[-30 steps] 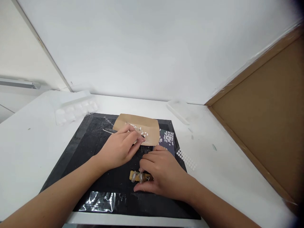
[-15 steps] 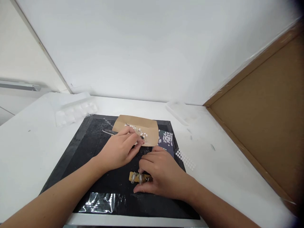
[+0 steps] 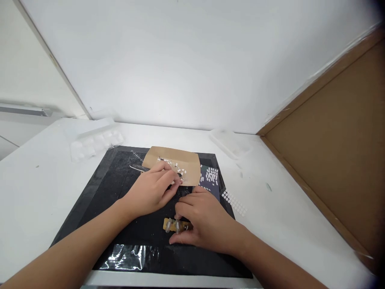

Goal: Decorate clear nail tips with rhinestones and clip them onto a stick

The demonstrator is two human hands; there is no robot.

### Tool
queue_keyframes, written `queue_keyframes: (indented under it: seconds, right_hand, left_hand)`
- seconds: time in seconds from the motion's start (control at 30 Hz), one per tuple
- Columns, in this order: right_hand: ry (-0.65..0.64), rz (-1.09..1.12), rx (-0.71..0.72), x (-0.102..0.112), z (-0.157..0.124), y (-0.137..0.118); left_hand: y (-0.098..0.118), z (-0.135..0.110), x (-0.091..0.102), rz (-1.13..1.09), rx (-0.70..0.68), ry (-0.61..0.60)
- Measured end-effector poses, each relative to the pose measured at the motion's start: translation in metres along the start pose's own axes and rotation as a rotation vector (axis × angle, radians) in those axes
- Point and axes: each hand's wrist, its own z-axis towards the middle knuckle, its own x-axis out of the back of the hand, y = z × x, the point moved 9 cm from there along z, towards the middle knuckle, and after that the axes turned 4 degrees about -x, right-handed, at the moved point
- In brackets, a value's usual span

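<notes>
My left hand (image 3: pixel 155 186) is closed in a pinch at the near edge of a tan paper sheet (image 3: pixel 191 160); what lies between its fingertips is too small to make out. Tweezers (image 3: pixel 138 167) with a curved tip stick out to the left from under this hand. My right hand (image 3: pixel 204 218) curls round a short yellow strip (image 3: pixel 165 222), thumb on the near side and fingers on the far side. Clear nail-shaped pieces (image 3: pixel 177 226) stand on the strip, one of them at my index finger. Small white bits (image 3: pixel 176 165) lie scattered on the tan paper.
A black mat (image 3: pixel 105 212) lies under everything. To the right are a dark sheet with white squares (image 3: pixel 212 174) and a strip of white stickers (image 3: pixel 234 202). Clear plastic trays (image 3: pixel 96 142) stand at the back left, another clear tray (image 3: pixel 228 142) at the back right. A brown-framed board (image 3: pixel 325 128) leans at right.
Both hands hold nearly the same places. The view has shifted very slightly; nothing has visibly been taken up or let go.
</notes>
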Motion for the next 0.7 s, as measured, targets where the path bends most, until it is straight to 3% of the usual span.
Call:
queue_keyframes:
  seconds: [0.33,0.7]
  right_hand:
    - [-0.001,0.009,0.054,0.007,0.001,-0.007]
    - [-0.049,0.208,0.128,0.026,0.001,-0.010]
  left_hand:
    - [0.002,0.000,0.001,0.021,-0.032,0.013]
    - [0.000,-0.002,0.000,0.037,-0.017,0.018]
